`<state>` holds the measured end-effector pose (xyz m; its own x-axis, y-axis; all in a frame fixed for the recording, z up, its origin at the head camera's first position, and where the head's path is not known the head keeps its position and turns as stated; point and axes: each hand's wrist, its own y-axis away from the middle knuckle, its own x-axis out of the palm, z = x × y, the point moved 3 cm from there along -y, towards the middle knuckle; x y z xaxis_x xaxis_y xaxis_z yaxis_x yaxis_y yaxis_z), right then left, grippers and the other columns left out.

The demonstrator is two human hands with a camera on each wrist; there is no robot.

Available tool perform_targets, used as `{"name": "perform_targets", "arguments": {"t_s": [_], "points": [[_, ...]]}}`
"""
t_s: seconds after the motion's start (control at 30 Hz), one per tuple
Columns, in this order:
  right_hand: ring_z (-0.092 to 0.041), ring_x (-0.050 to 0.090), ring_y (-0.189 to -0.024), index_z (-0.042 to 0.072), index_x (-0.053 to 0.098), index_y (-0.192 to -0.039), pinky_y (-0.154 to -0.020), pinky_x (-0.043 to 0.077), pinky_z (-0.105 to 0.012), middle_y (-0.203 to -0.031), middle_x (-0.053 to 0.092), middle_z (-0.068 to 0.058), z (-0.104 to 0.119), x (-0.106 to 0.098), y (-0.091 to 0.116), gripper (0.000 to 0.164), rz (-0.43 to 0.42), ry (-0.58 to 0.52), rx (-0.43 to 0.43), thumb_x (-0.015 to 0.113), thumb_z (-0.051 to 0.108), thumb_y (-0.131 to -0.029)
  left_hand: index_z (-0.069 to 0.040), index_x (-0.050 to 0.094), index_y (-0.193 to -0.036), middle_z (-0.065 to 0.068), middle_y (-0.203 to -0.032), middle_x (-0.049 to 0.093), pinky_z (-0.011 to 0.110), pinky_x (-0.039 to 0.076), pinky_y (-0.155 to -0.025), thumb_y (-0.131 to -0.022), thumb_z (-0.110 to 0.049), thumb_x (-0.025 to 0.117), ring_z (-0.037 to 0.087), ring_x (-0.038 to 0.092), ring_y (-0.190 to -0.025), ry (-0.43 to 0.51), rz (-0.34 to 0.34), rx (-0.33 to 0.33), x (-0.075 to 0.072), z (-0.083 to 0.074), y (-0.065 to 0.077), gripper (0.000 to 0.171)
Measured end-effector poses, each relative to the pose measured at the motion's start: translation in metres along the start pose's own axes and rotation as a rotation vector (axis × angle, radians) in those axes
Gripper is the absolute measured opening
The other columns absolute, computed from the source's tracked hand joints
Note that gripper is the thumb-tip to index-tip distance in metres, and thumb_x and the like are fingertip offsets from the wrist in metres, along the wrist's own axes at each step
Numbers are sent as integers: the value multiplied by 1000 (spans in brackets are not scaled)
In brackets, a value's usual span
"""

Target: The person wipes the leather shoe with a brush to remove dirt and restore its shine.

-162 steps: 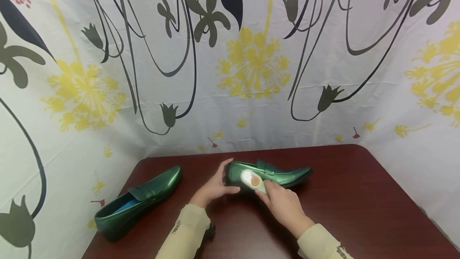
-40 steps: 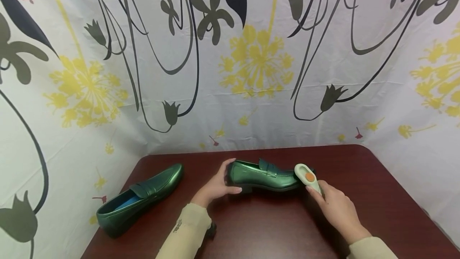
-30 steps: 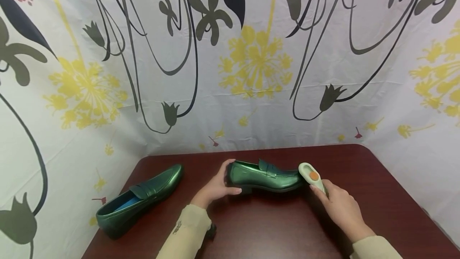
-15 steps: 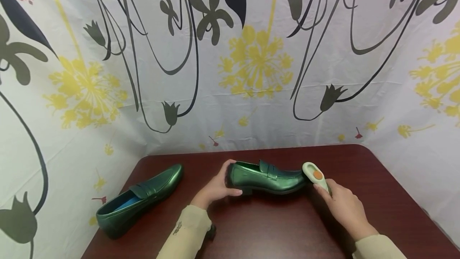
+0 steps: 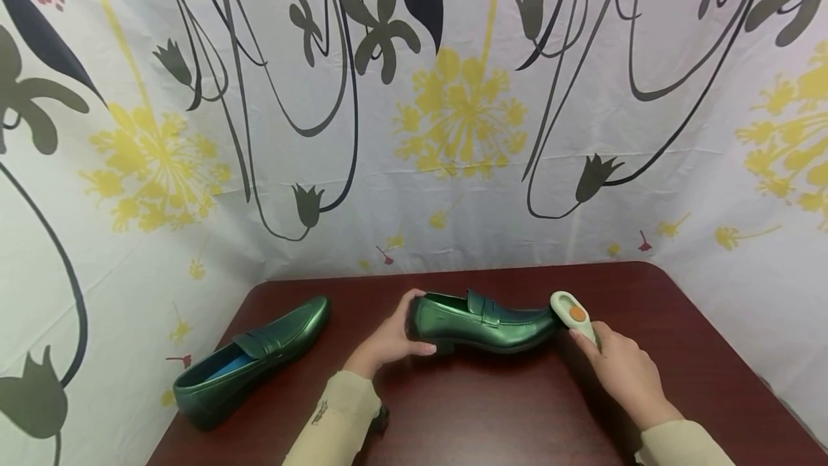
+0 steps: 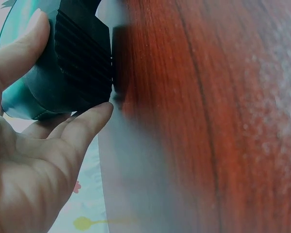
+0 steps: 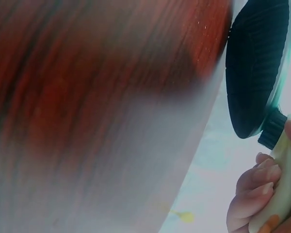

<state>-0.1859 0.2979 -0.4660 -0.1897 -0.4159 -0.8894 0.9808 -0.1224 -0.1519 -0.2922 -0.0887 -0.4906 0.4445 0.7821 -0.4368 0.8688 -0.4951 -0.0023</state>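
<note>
A shiny green loafer [image 5: 462, 322] lies near the back of the table, toe to the right. My left hand [image 5: 387, 336] grips its heel, thumb on the near side. In the left wrist view, that hand [image 6: 39, 150] wraps the ridged black heel [image 6: 82, 53], with a fingertip at its lower edge. My right hand [image 5: 624, 365] holds a pale green brush [image 5: 572, 311] with an orange spot at the loafer's toe. Seen from the right wrist, dark bristles [image 7: 272, 128] meet the toe beside the black sole [image 7: 254, 68], and the right hand's fingers [image 7: 254, 189] curl round the handle.
A matching green loafer [image 5: 252, 358] with a blue insole stands at the left of the dark red-brown table [image 5: 491, 416]. A small black object [image 5: 380, 417] shows beside the left sleeve. Floral cloth [image 5: 414, 221] hangs behind the table and along both sides.
My right hand has carried the brush rightward, from the loafer's heel side to the toe, edging further to the tip in the last second. The left hand stays at the heel.
</note>
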Motion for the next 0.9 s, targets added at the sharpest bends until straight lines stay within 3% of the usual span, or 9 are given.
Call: {"name": "perform_targets", "arguments": {"t_s": [0.47, 0.7, 0.9], "points": [[-26, 60, -71, 1, 56, -127, -54, 42, -42, -92, 68, -14, 15, 3, 4, 66, 16, -33, -8, 45, 61, -102, -34, 19, -155, 14, -144, 46, 46, 51, -95, -81, -19, 86, 30, 53, -120, 43, 24, -1, -2, -1, 0, 101], [-27, 61, -72, 2, 57, -125, -53, 41, -42, -90, 67, -12, 22, 4, 6, 63, 3, -44, -9, 46, 60, -101, -41, 16, -157, 13, -147, 42, 50, 48, -103, -81, -24, 86, 31, 51, -126, 47, 18, -41, -2, 0, -1, 105], [-26, 61, -74, 2, 57, -126, -54, 42, -42, -91, 68, -11, 29, 6, 7, 65, -1, -52, -23, 46, 61, -101, -41, 15, -158, 14, -149, 41, 49, 50, -101, -82, -22, 85, 31, 52, -126, 71, 23, -49, -3, -2, -1, 106]]}}
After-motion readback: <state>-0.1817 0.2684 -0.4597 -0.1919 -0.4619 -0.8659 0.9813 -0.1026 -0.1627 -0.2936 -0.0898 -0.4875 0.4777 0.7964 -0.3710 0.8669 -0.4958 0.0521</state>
